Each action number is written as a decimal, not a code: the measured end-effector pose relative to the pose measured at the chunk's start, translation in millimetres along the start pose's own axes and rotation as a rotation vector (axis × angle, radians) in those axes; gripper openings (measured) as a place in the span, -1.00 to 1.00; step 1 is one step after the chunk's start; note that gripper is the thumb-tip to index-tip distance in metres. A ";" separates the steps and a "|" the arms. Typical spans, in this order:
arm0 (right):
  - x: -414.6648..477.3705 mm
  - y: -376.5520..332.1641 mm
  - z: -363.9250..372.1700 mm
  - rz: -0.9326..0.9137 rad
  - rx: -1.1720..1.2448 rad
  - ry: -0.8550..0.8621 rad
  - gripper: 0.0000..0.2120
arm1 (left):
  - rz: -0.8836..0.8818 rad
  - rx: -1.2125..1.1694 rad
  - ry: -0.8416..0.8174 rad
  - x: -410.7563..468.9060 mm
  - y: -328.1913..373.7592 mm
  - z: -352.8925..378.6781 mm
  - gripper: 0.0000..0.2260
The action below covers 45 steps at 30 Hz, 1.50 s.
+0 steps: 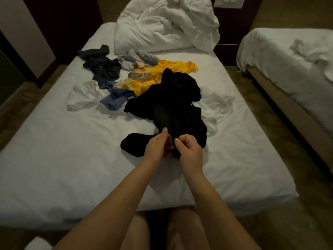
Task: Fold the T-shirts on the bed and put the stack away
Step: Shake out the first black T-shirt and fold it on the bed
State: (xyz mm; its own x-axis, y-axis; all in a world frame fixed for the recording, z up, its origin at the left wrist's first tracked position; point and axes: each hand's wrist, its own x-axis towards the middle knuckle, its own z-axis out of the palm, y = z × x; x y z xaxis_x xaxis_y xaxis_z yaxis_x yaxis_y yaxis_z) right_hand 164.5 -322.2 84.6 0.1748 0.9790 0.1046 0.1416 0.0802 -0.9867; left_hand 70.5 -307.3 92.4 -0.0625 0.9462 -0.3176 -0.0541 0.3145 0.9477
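Observation:
A crumpled black T-shirt point(173, 105) lies in the middle of the white bed point(63, 159). My left hand point(156, 145) and my right hand point(189, 148) both pinch its near edge, close together. Behind it lies a loose pile: a yellow shirt point(162, 73), a beige garment point(138, 74), a blue shirt point(117, 100), a dark grey shirt point(102, 65), a light grey shirt point(137, 56) and a white shirt point(84, 94). Another white shirt point(214, 107) lies partly under the black one on the right.
A bunched white duvet point(167, 24) fills the head of the bed. A second bed point(288, 60) stands to the right across a narrow strip of floor point(261, 114). Dark wooden furniture point(59, 24) lines the far left wall.

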 end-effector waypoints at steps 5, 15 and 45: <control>-49.8 5.7 -21.7 -0.089 -0.032 -0.103 -0.80 | 0.022 -0.027 -0.084 -46.0 -8.8 4.8 -0.74; -70.9 35.9 -31.2 0.399 0.280 0.019 -0.38 | 0.278 -0.006 -0.135 -107.0 -16.1 -6.0 -0.74; -19.8 -137.3 -60.1 0.113 0.416 -0.456 -0.86 | 0.543 0.511 0.007 -78.0 45.2 0.8 -0.59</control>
State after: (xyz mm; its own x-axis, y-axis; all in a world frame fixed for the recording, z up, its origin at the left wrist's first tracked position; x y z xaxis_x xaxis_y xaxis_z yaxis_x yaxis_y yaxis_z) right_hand 200.2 -363.9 225.4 -0.2799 0.9597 0.0241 -0.2605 -0.0518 -0.9641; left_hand 73.7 -366.8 160.0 0.0451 0.9785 0.2012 0.4563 -0.1993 0.8672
